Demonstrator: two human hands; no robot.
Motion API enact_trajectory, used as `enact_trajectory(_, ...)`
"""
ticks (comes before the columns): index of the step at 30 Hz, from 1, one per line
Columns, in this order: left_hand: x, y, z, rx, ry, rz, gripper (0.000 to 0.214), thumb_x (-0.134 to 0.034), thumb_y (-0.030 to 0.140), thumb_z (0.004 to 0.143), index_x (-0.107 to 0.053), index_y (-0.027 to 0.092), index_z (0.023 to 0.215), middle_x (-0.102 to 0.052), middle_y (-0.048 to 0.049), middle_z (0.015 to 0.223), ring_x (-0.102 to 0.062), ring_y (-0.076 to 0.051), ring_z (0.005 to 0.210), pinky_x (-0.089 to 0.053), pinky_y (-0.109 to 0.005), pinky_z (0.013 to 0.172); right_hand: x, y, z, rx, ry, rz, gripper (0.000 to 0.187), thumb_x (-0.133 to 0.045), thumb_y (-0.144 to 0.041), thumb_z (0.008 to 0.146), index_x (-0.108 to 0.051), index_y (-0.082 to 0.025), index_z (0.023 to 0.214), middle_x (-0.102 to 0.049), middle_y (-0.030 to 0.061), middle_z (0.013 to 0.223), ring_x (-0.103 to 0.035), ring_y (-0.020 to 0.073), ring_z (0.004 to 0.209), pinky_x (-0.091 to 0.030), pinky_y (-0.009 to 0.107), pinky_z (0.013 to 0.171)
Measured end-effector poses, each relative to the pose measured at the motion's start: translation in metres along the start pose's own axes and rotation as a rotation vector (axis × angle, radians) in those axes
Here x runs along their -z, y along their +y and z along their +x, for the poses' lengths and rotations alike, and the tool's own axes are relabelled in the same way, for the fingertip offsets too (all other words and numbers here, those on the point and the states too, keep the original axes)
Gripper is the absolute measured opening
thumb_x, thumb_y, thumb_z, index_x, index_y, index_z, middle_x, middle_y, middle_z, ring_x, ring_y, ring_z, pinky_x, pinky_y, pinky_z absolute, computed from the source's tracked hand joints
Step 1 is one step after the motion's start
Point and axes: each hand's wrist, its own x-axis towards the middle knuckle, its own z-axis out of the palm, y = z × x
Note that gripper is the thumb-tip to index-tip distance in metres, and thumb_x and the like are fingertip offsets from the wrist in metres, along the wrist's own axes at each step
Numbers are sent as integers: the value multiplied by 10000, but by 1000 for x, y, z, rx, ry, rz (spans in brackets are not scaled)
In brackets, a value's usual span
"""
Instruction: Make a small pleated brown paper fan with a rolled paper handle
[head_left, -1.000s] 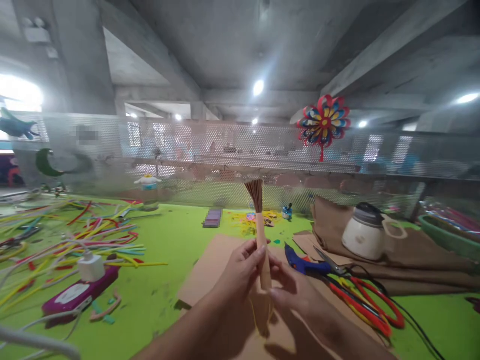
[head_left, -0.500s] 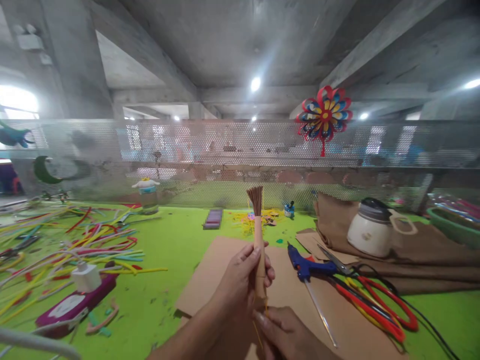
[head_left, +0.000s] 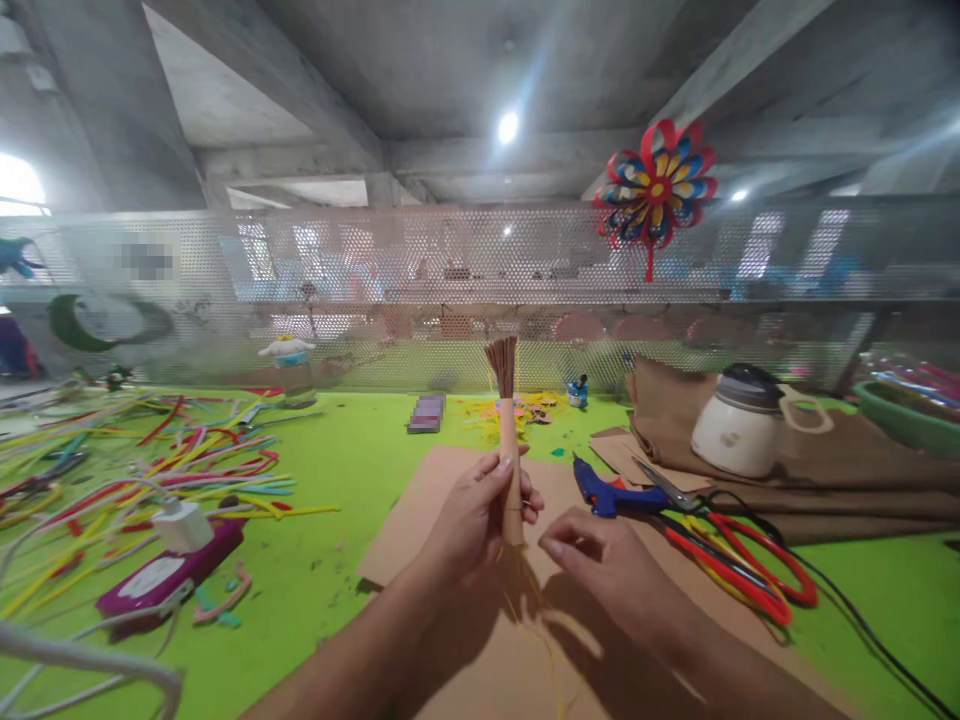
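A slim brown paper roll [head_left: 511, 425], topped with a darker fringe [head_left: 503, 365], stands nearly upright in my left hand [head_left: 480, 510]. My left fingers wrap round its lower half. Just right of the roll's bottom end is my right hand [head_left: 607, 565], apart from it, thumb and forefinger brought together. Whether a strand is pinched there I cannot make out. Thin yellow strands [head_left: 536, 620] hang below the roll, blurred, over a brown paper sheet [head_left: 420, 500] on the green tabletop.
To the right lie a blue glue gun [head_left: 611, 490], red-handled scissors [head_left: 750, 570] and folded brown cloth [head_left: 667, 420] with a white jar [head_left: 735, 430] on it. Coloured strips [head_left: 225, 465] and a purple power strip [head_left: 176, 580] occupy the left. A mesh panel [head_left: 420, 270] stands behind.
My right hand has moved up and to the right, away from the roll's lower end. My left hand still holds the roll, now a little higher in view. The camera has tilted down slightly.
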Motion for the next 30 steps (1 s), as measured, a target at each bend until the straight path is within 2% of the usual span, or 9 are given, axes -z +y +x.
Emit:
enact_trajectory(2,2,0,1,14,0,35,394,-704,310,831,-606,121,1162,-607,-7,719,-582,-111,580,-422,-200,503,9,-2,12,36,113,10,224,-659,-364,793,-719,-165,708,-633,24,687,-547,179,680,-418,308,652)
enact_trajectory(6,4,-5,2,24,-28,98,365,-685,318,840,-621,112,1135,-594,-1,705,-559,-89,532,-393,-180,469,35,-11,43,97,251,103,289,-706,-441,749,-693,-156,703,-597,-5,604,-521,148,585,-416,288,572)
enact_trajectory(10,3,-11,2,50,-81,189,383,-689,365,838,-630,109,1117,-593,-3,685,-533,-72,490,-357,-166,442,64,-33,79,174,406,215,398,-721,-539,718,-671,-152,793,-658,28,719,-599,153,658,-464,281,585)
enact_trajectory(13,1,-13,0,92,-93,212,430,-719,399,812,-635,110,1119,-597,-3,673,-505,-58,463,-328,-158,425,78,-49,98,233,477,279,419,-750,-562,685,-650,-166,783,-652,12,709,-600,134,636,-462,259,550)
enact_trajectory(19,-1,-10,-3,97,-93,241,440,-742,413,787,-658,115,1099,-579,4,645,-494,-59,453,-300,-168,412,80,-57,102,268,469,371,403,-808,-519,643,-631,-162,704,-624,-15,592,-552,104,496,-422,237,442)
enact_trajectory(23,0,-9,-1,111,-84,236,434,-756,410,773,-671,113,1078,-579,0,647,-510,-65,470,-313,-168,427,78,-55,97,303,448,424,364,-811,-479,651,-626,-168,687,-626,-21,581,-553,100,495,-440,234,448)
enact_trajectory(30,-1,-6,-1,55,-25,130,368,-754,346,770,-679,102,1035,-581,-2,638,-478,-54,443,-320,-164,413,75,-48,92,366,456,485,271,-766,-417,720,-610,-198,690,-633,-25,601,-601,119,530,-507,265,513)
